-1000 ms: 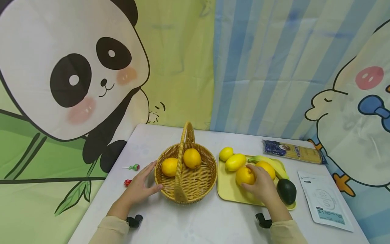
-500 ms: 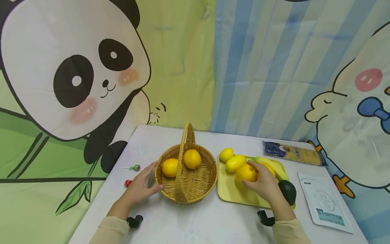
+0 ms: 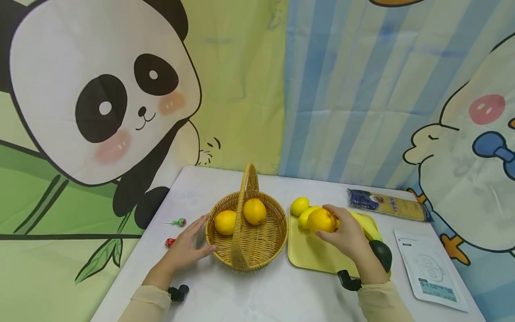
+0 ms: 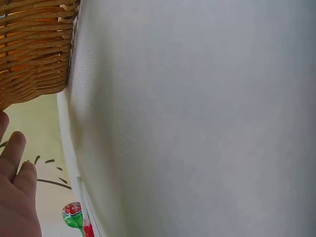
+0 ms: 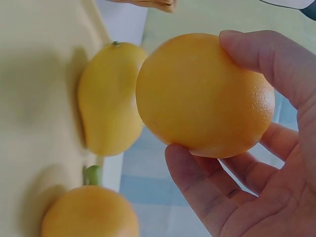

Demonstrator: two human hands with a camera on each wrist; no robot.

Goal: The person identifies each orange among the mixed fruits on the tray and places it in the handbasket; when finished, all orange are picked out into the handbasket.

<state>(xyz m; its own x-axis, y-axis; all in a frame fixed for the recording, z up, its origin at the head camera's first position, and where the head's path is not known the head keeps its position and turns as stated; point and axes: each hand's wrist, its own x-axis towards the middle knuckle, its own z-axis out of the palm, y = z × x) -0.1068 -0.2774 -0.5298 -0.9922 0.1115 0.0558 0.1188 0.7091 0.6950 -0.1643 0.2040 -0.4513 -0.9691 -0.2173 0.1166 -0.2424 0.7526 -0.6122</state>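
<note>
In the head view, my right hand (image 3: 345, 235) pinches an orange (image 3: 321, 220) between thumb and fingers, above the yellow tray (image 3: 307, 250). The right wrist view shows that orange (image 5: 202, 94) apart from the tray, with a yellow mango (image 5: 111, 98) and another orange (image 5: 91, 217) behind it. My left hand (image 3: 183, 250) lies at the left side of the wicker basket (image 3: 257, 250), fingers extended and thumb by the rim. Two oranges (image 3: 255, 211) sit in the basket, under its arched handle. Part of the left hand (image 4: 17, 192) appears below the basket's woven wall (image 4: 34, 54) in the left wrist view.
On the tray are a banana (image 3: 368, 226) and a dark green avocado (image 3: 381, 255); a lemon (image 3: 299, 206) is at its back left corner. A pasta packet (image 3: 388, 205) and white pouch (image 3: 430, 270) lie right. Green (image 3: 179, 222) and red lollipops (image 3: 169, 242) lie left.
My right hand has raised the orange off the tray, moving it slightly back and left, so it now covers part of the mango. The left hand and basket have stayed in place.
</note>
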